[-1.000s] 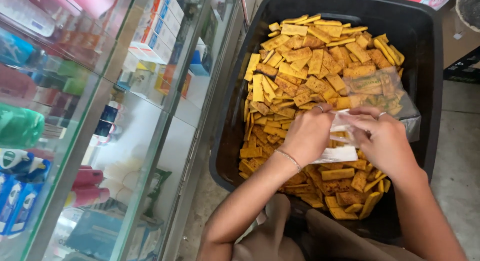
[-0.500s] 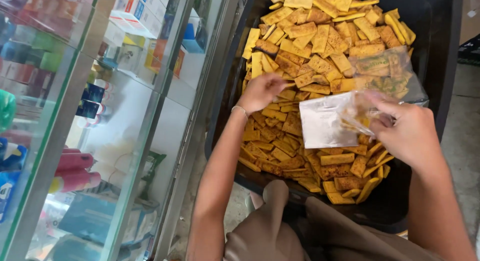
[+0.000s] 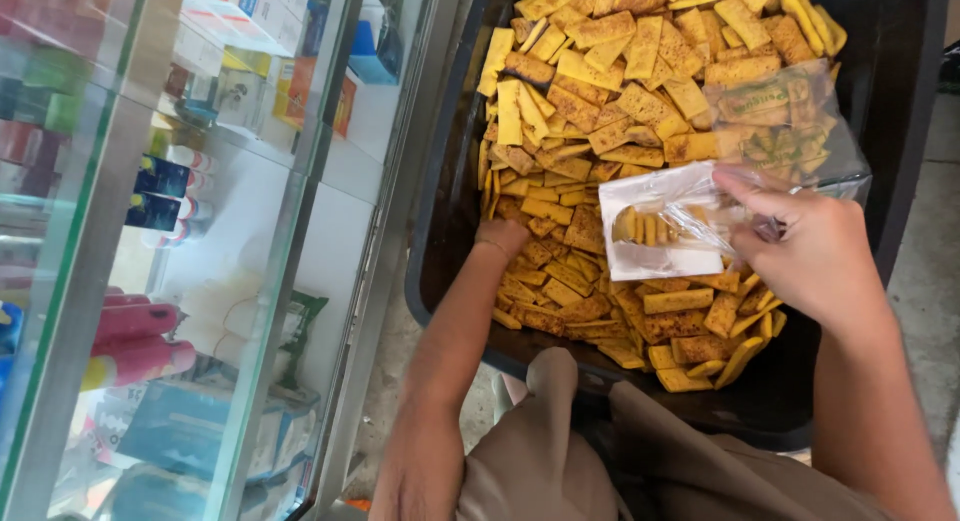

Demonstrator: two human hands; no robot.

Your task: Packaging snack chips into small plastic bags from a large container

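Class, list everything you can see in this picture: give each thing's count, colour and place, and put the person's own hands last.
Tub: one, black, centre and right.
Crackers: many, yellow-brown rectangles, filling the tub.
Small bag: one, clear, few crackers inside, held over the tub.
Filled bag: one, clear, printed, lying on the crackers upper right.
Glass cabinet: one, left, holding assorted coloured boxes and tubes.
Left hand: dug into the crackers.
Right hand: fingers pinching the small bag.

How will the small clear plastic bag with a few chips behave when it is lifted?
The plastic bag looks thin and creased, so probably floppy. It holds only a few chips, so likely light. Pinched by the right hand at one edge, it may sag and spill.
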